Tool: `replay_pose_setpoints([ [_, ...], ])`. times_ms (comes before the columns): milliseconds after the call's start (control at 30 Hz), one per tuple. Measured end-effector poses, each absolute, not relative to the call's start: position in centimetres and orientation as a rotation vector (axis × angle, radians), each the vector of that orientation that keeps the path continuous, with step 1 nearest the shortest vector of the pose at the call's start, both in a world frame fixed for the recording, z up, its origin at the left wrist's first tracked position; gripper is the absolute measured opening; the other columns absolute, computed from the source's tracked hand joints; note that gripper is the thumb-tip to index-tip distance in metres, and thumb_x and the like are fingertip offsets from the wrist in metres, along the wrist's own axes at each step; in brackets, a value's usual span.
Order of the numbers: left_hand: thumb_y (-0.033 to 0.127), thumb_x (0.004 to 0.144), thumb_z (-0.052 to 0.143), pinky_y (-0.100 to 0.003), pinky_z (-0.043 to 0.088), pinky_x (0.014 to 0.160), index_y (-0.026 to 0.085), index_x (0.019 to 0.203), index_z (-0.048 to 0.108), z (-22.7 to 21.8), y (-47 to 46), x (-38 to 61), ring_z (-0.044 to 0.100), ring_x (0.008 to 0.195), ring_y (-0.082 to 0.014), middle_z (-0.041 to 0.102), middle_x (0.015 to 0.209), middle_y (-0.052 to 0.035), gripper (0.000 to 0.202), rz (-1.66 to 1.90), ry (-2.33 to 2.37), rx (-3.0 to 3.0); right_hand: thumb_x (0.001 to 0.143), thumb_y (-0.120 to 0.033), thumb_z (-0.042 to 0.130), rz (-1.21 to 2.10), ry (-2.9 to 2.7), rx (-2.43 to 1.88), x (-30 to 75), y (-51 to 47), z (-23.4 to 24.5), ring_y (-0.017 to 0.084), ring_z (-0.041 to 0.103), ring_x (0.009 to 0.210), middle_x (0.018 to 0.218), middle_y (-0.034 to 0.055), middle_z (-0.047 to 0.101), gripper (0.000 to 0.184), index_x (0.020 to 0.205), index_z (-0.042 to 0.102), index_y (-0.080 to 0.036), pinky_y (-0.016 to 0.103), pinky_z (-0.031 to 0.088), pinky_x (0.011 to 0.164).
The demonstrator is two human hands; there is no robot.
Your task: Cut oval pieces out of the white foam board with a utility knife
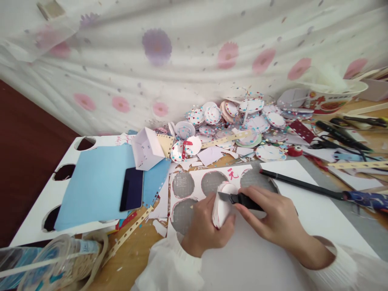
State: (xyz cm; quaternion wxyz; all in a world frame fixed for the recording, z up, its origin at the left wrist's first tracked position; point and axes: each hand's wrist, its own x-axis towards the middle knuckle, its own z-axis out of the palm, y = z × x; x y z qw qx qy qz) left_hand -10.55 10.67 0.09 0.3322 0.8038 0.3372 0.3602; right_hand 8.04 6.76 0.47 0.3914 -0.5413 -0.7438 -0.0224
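My left hand (pixel 209 222) is closed around a white disc-shaped piece (pixel 222 210) with a thin reddish line along its rim, tilted up on edge. In my right hand (pixel 273 214) is a black utility knife (pixel 247 201), its blade lying against the upper part of the disc. Below both hands lies a white board (pixel 194 171) with round holes cut in it and a red handwritten character. A grey cutting mat (pixel 183 184) shows through the holes.
Many small decorated paper discs (pixel 212 115) are heaped along the back. A phone (pixel 131 189) rests on blue sheets (pixel 97 178) at left, near a plastic cup (pixel 65 258). A black pen (pixel 303 184), scissors (pixel 339 135) and a noodle bowl (pixel 330 97) are at right.
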Motion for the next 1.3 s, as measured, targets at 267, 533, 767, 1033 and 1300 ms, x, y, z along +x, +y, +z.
replay_pose_setpoints([
  [267, 0.025, 0.084, 0.051, -0.029, 0.047, 0.075, 0.015, 0.093, 0.061, 0.1, 10.8, -11.0, 0.059, 0.081, -0.0197, 0.064, 0.087, -0.0049, 0.017, 0.853, 0.758, 1.768, 0.093, -0.036, 0.054, -0.105, -1.941, -1.351, 7.9, 6.9, 0.6, 0.018, 0.063, 0.059, 0.075, 0.0042, 0.066, 0.018, 0.095, 0.060, -0.018, 0.028, 0.040, 0.048],
  [533, 0.014, 0.075, 0.054, -0.028, 0.045, 0.066, 0.018, 0.092, 0.063, -0.8, 10.7, -10.6, 0.063, 0.074, -0.0201, 0.066, 0.082, -0.0049, 0.020, 0.999, 0.897, 2.079, 0.094, -0.036, 0.053, -0.094, -1.999, -1.252, 7.0, 6.5, 0.9, 0.019, 0.063, 0.066, 0.079, 0.0058, 0.067, 0.019, 0.095, 0.059, -0.018, 0.029, 0.043, 0.055],
  [767, 0.014, 0.081, 0.052, -0.031, 0.050, 0.078, 0.020, 0.103, 0.063, -0.6, 10.7, -10.4, 0.067, 0.092, -0.0236, 0.069, 0.098, -0.0075, 0.025, 0.967, 0.866, 2.026, 0.093, -0.037, 0.056, -0.130, -1.990, -1.293, 7.1, 6.4, 0.8, 0.019, 0.060, 0.063, 0.074, 0.0038, 0.064, 0.019, 0.091, 0.060, -0.018, 0.030, 0.040, 0.055],
  [1033, 0.016, 0.087, 0.050, -0.030, 0.050, 0.078, 0.019, 0.104, 0.061, -0.8, 10.7, -10.5, 0.066, 0.092, -0.0227, 0.069, 0.097, -0.0076, 0.021, 0.935, 0.923, 2.036, 0.091, -0.037, 0.059, -0.199, -1.958, -1.332, 7.8, 6.7, 0.6, 0.017, 0.058, 0.058, 0.068, 0.0017, 0.062, 0.021, 0.094, 0.062, -0.017, 0.029, 0.038, 0.052],
  [1300, 0.018, 0.087, 0.049, -0.028, 0.047, 0.070, 0.018, 0.095, 0.061, -1.0, 10.8, -10.4, 0.066, 0.082, -0.0205, 0.067, 0.087, -0.0064, 0.014, 0.962, 0.913, 2.090, 0.092, -0.038, 0.058, -0.205, -1.922, -1.344, 6.8, 6.7, 0.4, 0.016, 0.061, 0.058, 0.074, 0.0047, 0.068, 0.022, 0.091, 0.064, -0.017, 0.028, 0.038, 0.051],
])
